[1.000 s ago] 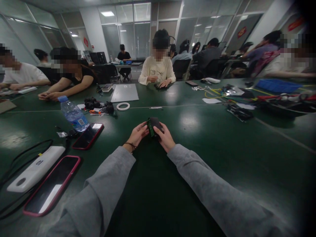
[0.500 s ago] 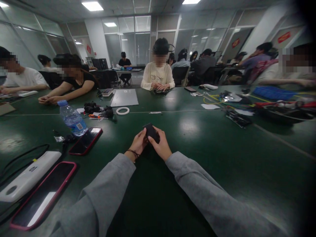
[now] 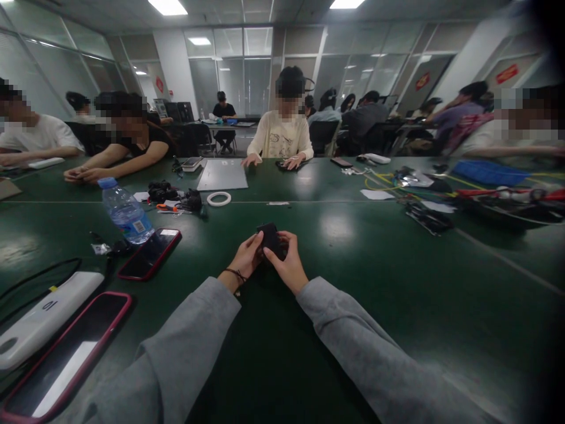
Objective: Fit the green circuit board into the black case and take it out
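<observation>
Block point(image 3: 269, 238): small, dark, held up just above the green table point(image 3: 362, 277) in front of the person — both hands are on it.
Left hand point(image 3: 246, 259): fingers curled against the block's left side, thumb on its near face; a dark band sits at the wrist, grey sleeve behind it.
Right hand point(image 3: 286, 265): closed round the block's right side, fingertips point(image 3: 282, 237) over its top edge; grey sleeve as well.
Hands together: touching each other at the block, clamped on it from both sides.
Block detail: too dark and small to tell what it is.
Bottle point(image 3: 125, 211): clear plastic with a blue cap, standing upright well to the left of the hands.
Red phone point(image 3: 149, 254): lying flat just beside the bottle's base, screen up.
Pink phone point(image 3: 66, 356): flat near the left lower corner — next to a white power bank point(image 3: 42, 321).
Tape ring point(image 3: 219, 198): white, lying farther back on the table.
Grey sheet point(image 3: 223, 174): flat behind the ring.
Person opposite point(image 3: 282, 136): cream top, seated across the table, hands on the table edge.
Blue tray point(image 3: 488, 171): far right, among cables and loose parts.
</observation>
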{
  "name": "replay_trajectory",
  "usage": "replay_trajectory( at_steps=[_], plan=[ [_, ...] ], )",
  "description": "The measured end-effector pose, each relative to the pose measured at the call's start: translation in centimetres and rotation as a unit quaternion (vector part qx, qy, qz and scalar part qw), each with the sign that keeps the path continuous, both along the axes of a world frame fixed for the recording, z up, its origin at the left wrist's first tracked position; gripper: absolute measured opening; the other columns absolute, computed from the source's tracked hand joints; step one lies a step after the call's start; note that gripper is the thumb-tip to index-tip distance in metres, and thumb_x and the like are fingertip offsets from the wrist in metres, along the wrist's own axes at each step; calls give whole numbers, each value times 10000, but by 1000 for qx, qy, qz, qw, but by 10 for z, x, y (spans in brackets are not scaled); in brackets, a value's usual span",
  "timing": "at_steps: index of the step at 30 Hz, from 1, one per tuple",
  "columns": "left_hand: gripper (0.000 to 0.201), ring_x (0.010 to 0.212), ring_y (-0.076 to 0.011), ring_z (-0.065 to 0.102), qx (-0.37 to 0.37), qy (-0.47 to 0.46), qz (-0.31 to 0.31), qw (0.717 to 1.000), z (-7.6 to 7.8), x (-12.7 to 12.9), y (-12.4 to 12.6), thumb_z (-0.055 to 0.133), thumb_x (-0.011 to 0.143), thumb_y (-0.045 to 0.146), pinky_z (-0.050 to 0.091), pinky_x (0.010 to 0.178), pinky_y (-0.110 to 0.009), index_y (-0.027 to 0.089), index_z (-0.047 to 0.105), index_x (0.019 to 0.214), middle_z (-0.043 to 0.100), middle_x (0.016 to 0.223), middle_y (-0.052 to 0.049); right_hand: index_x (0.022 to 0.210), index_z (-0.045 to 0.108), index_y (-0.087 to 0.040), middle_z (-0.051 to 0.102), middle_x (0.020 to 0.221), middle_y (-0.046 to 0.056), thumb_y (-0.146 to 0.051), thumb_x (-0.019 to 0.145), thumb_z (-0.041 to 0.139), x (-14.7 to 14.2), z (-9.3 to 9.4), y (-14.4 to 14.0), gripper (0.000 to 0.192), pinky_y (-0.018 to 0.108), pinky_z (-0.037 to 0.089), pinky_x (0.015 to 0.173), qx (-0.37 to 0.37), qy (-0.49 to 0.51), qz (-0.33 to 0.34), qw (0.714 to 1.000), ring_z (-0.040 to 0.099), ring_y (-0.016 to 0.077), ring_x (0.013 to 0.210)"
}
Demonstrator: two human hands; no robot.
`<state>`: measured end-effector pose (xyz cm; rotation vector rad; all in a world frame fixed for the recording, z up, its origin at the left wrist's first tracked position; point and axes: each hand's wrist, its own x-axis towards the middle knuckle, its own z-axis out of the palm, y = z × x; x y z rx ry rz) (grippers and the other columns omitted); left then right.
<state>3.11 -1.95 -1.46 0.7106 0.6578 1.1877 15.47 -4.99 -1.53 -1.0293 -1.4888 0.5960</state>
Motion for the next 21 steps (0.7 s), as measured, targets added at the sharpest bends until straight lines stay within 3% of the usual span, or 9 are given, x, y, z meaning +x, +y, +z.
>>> replay_trajectory(
  at_steps=[9,15,21],
  plan=[
    [359,768,-163,657,-22,-14,20,999,5,4,-3,681,744,360,513,788,-303,122,636,1008,692,859,-92,1176,414,-188,462,1111,90,-347,808,599,1,-5,3,441,401,407,945,19,-44,-9,999,466,219,1063],
    [408,849,-193,658,-48,-26,33,998,9,5,-4,595,797,443,509,831,-328,115,635,1036,696,874,-113,1180,427,-183,469,1109,93,-355,812,601,0,-3,1,441,399,419,938,29,-48,-23,998,480,216,1052],
    [446,880,-193,654,-81,-41,19,996,8,-1,1,461,862,490,503,850,-342,111,626,1029,685,959,-122,1221,399,-194,464,1159,100,-395,832,574,4,-2,1,471,418,402,966,29,9,-103,994,472,220,1091]
  ],
)
